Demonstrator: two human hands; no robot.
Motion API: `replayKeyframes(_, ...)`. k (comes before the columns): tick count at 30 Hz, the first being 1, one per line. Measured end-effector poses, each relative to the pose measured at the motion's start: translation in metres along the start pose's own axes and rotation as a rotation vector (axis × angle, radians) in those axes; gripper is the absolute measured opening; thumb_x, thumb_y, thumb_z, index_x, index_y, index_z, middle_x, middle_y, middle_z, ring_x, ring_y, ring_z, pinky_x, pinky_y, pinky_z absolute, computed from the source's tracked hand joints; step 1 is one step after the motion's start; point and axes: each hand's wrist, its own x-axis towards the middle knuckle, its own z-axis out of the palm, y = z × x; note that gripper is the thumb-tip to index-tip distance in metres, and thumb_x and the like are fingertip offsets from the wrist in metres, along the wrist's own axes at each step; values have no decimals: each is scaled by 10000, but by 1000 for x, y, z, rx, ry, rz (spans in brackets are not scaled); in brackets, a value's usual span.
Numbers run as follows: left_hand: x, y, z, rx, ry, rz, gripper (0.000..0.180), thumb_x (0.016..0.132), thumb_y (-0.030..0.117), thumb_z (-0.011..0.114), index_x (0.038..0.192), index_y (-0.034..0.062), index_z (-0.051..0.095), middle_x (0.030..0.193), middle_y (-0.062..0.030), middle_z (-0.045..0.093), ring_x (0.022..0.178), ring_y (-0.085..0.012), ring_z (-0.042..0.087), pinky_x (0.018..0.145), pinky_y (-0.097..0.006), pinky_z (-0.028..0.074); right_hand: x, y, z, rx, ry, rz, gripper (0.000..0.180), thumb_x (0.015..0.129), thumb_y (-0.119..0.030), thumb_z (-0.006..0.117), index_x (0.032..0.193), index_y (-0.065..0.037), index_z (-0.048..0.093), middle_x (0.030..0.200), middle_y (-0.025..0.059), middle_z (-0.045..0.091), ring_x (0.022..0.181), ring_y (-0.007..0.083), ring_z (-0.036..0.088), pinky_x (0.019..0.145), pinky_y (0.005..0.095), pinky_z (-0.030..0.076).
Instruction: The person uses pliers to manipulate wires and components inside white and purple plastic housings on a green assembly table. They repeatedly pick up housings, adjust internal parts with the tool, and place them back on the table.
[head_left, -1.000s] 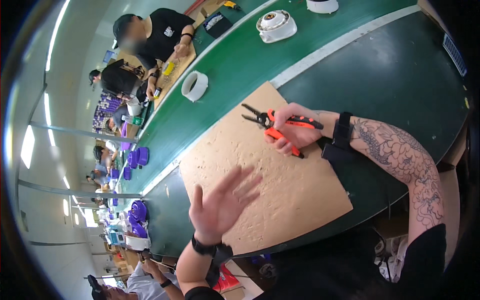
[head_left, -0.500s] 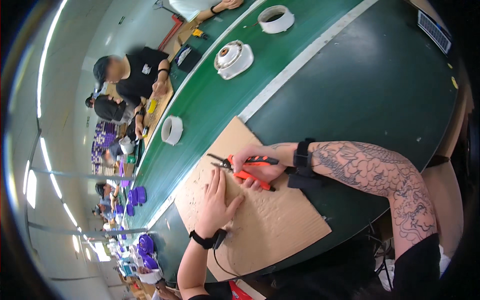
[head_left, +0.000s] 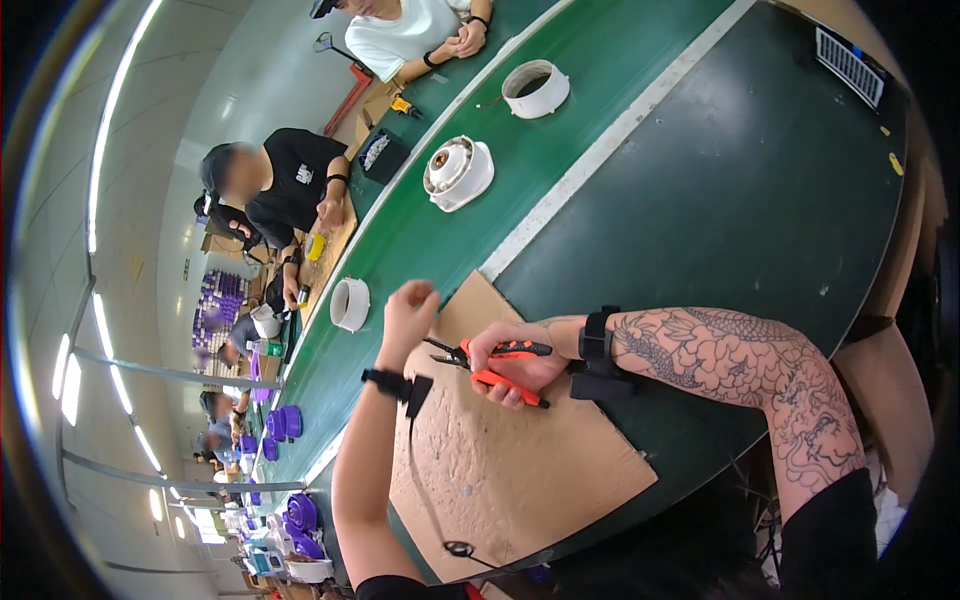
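Observation:
In my right hand (head_left: 515, 360) is a pair of pliers (head_left: 525, 349) with orange and black handles. Their dark jaws are spread and point left over the cardboard sheet (head_left: 530, 460). My left hand (head_left: 408, 312) is raised past the sheet's left edge, at the green conveyor belt (head_left: 400, 240). Its fingers look loosely curled, and nothing shows in them. Closest to this hand on the belt is a white ring (head_left: 349, 304). A black band with a small device and a cord sits on my left wrist.
Farther up the belt are a white round housing (head_left: 458, 172) and another white ring (head_left: 536, 89). Purple parts (head_left: 283, 422) stand on the belt at lower left. Across it, co-workers sit beside a dark bin (head_left: 382, 155). A keyboard-like panel (head_left: 848, 66) lies at far right.
My left hand has lifted off the cardboard and moved up and left toward the belt, its fingers curling from flat. My right hand still holds the pliers in nearly the same place.

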Motion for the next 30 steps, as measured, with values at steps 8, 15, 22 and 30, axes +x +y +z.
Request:
replayKeyframes(8, 131, -22, 30, -7, 234, -25, 570, 827, 279, 813, 1271, -41, 652, 1087, -179, 770, 997, -264, 751, 899, -383, 581, -2, 2, -7, 18, -58, -34, 317, 852, -314, 543, 936, -12, 592, 749, 64, 537, 679, 183, 486, 707, 304, 418)
replayKeyframes(15, 164, -41, 45, -108, 211, -9, 513, 807, 278, 857, 1188, -22, 690, 1184, -207, 730, 1096, -303, 717, 929, -405, 566, 1, 5, -9, 60, -131, -3, 324, 852, -314, 566, 969, -12, 594, 769, 54, 530, 685, 182, 474, 714, 306, 424)
replayKeyframes(22, 115, -22, 4, -672, 112, -141, 406, 976, 189, 729, 1254, 29, 481, 1307, -165, 626, 1233, -286, 624, 969, -407, 543, 6, 0, -15, 123, -73, 36, 390, 812, -301, 611, 1074, -11, 604, 846, 59, 552, 769, 209, 509, 840, 371, 420)
replayKeyframes(30, 30, -81, -44, -1252, 202, -465, 514, 1042, 248, 638, 1455, 71, 389, 1370, -171, 583, 1239, -328, 613, 1027, -490, 538, 4, 1, -7, 41, -136, 27, 385, 839, -339, 596, 1060, -24, 592, 852, 56, 544, 776, 211, 524, 859, 393, 434)
